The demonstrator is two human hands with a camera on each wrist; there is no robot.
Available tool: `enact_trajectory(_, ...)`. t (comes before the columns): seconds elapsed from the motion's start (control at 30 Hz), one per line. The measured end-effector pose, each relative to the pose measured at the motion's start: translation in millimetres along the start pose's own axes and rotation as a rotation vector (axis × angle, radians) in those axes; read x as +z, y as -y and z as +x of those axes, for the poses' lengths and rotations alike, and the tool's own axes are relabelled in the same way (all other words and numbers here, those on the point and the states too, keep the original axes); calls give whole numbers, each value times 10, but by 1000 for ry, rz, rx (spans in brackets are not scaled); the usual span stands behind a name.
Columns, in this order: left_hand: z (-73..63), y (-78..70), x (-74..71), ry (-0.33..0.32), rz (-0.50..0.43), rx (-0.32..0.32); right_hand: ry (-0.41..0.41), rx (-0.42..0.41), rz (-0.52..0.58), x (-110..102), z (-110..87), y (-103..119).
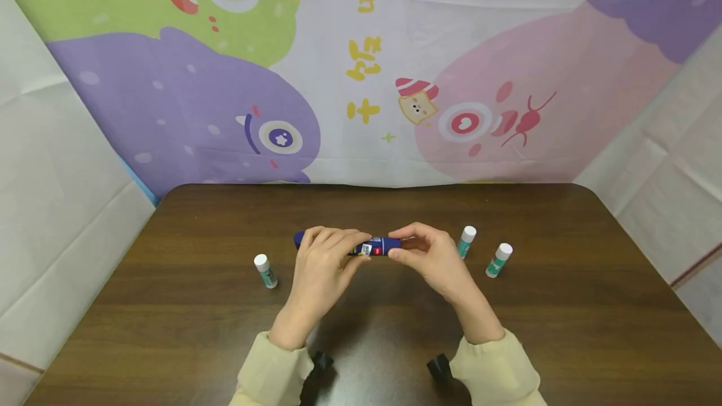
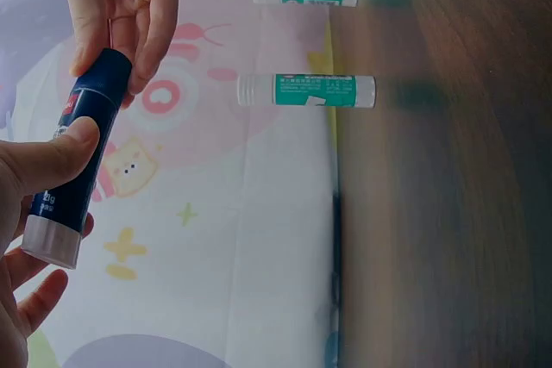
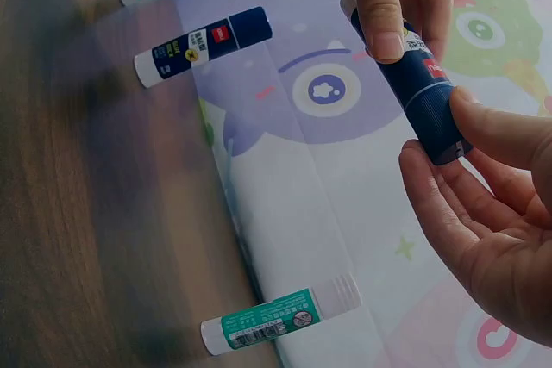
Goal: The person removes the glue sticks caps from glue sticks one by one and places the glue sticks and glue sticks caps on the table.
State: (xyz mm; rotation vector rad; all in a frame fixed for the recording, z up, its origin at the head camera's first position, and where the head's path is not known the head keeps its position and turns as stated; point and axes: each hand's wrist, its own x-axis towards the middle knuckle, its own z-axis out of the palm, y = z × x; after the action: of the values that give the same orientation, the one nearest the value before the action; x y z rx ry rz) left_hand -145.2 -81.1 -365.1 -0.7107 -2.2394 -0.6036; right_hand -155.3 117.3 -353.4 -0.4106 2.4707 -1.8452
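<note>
Here the left hand (image 1: 323, 265) grips the navy glue stick (image 1: 376, 247), long axis running sideways into the right hand (image 1: 433, 259), whose fingers (image 1: 415, 229) pinch its cap (image 3: 434, 122), seemingly on.

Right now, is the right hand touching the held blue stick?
Touching: in the right wrist view, the right hand pinches the blue stick by its ribbed end.

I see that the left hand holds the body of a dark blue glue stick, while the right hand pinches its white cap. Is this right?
Not fully: the cap is dark blue, not white, as the right wrist view shows. The left hand does hold the body of the dark blue glue stick, and the right hand pinches its cap.
</note>
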Motion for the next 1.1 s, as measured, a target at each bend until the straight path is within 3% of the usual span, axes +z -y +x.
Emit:
enact_trajectory(0.4,16,25,-12,-16,-6,25,-3,-1,6,-54,-9,3)
enact_trajectory(0.63,-5,193,-140,-101,4,-74,-157,-12,7,-272,-33,-13)
enact_trajectory(1.1,-9,215,-136,-107,15,-85,-148,-19,-7,-311,-26,-11)
